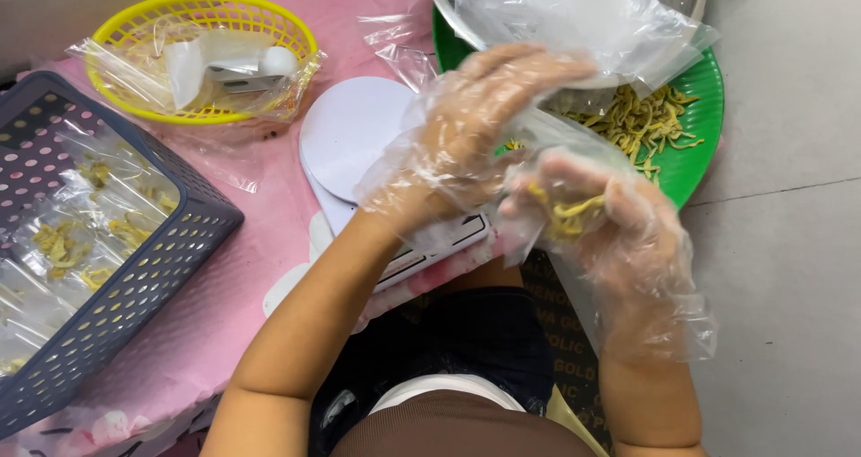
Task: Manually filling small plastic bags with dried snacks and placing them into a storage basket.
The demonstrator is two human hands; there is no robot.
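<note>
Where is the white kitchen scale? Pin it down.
In the head view, the white scale sits on the pink table, just left of the left hand, between the yellow basket and green tray.

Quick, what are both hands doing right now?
Left hand: open, fingers extended, touching a clear plastic bag.
Right hand: closed on a pinch of yellow shredded strips.

Both hands in clear plastic gloves. Right hand (603,208) pinches yellow strips (567,215) inside small clear bag (538,152); left hand (475,125) touches bag top. Green plate (704,89) of strips behind, white scale (354,134) on pink table (215,322), grey basket (193,233) left.
</note>
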